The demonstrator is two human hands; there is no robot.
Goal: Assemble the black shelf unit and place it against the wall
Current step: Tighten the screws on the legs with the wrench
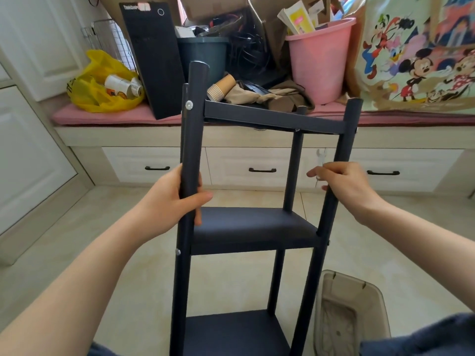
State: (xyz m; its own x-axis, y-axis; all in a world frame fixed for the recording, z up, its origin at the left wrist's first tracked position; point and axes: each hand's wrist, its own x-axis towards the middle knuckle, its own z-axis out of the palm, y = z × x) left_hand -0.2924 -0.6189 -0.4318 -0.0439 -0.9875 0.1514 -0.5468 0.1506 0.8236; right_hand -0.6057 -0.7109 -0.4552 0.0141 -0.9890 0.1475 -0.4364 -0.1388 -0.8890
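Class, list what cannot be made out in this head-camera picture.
- Head view: the shelf unit feet, cut off by the bottom edge.
- Head view: whether the right hand, holding the wrench, also grips the post; its back hides the palm.
- Head view: print on the bagged cups, too small.

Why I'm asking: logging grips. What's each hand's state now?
Left hand: grips the shelf unit's left post.
Right hand: holds a small wrench at the right post.
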